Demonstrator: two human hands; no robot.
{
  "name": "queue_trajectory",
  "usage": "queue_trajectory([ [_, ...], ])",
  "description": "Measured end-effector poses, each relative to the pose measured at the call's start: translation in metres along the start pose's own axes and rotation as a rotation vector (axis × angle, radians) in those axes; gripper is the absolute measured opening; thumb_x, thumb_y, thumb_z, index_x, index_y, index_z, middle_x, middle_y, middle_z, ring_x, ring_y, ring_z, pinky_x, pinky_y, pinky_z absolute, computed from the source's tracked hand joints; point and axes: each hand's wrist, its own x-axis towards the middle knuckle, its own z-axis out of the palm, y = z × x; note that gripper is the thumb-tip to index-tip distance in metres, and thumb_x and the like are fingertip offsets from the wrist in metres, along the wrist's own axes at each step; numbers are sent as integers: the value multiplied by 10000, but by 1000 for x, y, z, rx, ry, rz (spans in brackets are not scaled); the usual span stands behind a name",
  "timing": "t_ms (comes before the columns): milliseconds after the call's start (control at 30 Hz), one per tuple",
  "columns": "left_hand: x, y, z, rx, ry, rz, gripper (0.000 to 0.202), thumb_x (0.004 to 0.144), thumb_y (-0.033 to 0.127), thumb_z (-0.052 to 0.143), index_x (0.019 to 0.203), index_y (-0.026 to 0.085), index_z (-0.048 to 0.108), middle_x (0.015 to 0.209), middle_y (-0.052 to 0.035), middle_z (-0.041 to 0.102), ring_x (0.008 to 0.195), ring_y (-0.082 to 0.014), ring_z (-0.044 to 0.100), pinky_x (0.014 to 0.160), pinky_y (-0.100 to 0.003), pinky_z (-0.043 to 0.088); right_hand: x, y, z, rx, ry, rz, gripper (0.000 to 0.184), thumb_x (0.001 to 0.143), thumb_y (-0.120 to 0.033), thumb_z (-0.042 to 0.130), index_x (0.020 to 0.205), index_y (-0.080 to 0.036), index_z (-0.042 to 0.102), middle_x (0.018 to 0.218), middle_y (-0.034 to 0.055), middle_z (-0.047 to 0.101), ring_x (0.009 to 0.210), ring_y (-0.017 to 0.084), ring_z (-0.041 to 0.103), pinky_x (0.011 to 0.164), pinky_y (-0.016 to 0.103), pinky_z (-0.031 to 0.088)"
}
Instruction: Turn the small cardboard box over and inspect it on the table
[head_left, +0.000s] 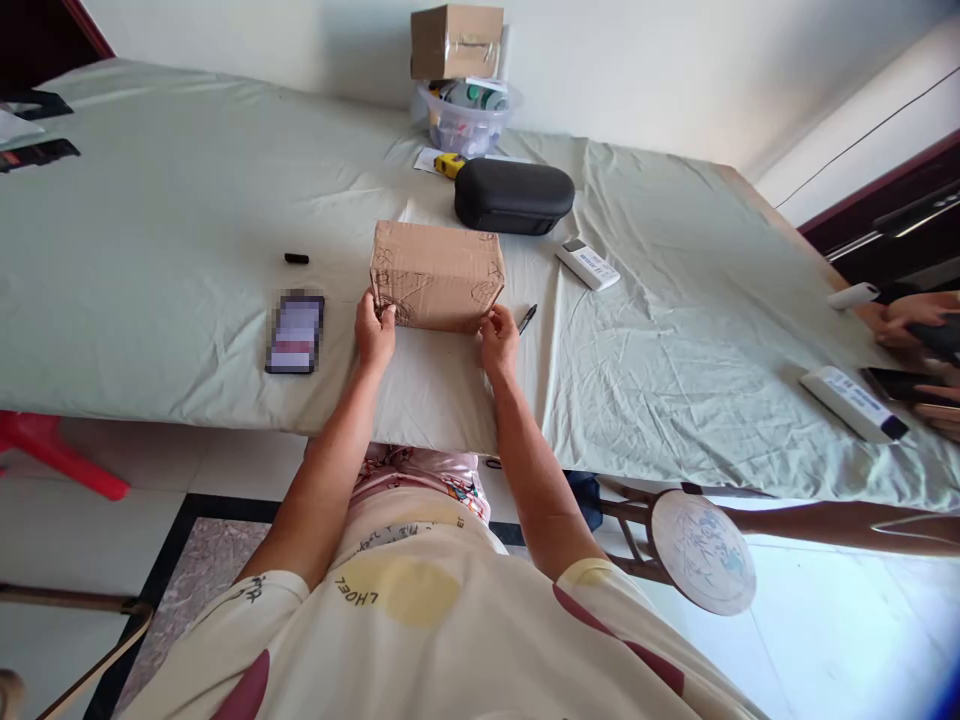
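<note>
A brown cardboard box [442, 262] with dark pen drawings on its near side rests on the cloth in front of me. My left hand [375, 332] grips its near left corner, the thumb on the drawn side. At the near right corner, my right hand [499, 340] pinches the box with thumb and fingers. Just right of that hand lies a black pen [528, 318]. A phone [295, 334] with a lit, blurred screen lies to the left, and a small black pen cap [296, 259] sits beyond it.
Behind the box are a black zipped case [514, 195], a yellow tape measure [450, 165] and a clear plastic tub [469, 125] with another carton [457, 42] on top. White power banks [588, 264] lie to the right. Another person's hands [926, 325] are at the right edge. A round stool [703, 552] stands below.
</note>
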Motion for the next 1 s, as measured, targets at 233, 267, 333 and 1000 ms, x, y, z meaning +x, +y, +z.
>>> queue_trajectory([
  [233, -9, -3, 9, 273, 56, 4, 348, 882, 136, 710, 1216, 133, 612, 1327, -226, 703, 1393, -384, 629, 1247, -582, 477, -4, 6, -3, -383, -6, -44, 217, 863, -204, 526, 1048, -247, 630, 1034, 89, 756, 980, 246, 654, 950, 410, 535],
  [267, -9, -4, 10, 300, 53, 4, 325, 876, 146, 722, 1183, 131, 616, 1306, -233, 704, 1382, -401, 632, 1237, -603, 480, -4, 7, -3, -414, -16, -40, 183, 864, -205, 528, 1017, -249, 617, 1031, 92, 755, 972, 251, 652, 940, 415, 536],
  [333, -10, -6, 11, 317, 47, 7, 306, 884, 174, 728, 1164, 133, 612, 1288, -238, 705, 1359, -410, 643, 1221, -612, 489, -5, 8, -4, -450, -23, -22, 126, 868, -222, 533, 974, -252, 595, 1010, 95, 752, 960, 263, 654, 928, 430, 539],
  [1000, -34, 21, 23, 267, 97, 93, 1287, 741, 778, 852, 1622, 17, 305, 1667, -386, 380, 1613, -500, 357, 1329, -646, 325, -21, -9, 24, -314, 229, -146, 686, 830, -642, 811, 1310, -246, 522, 1107, 75, 601, 924, 224, 620, 917, 476, 579],
])
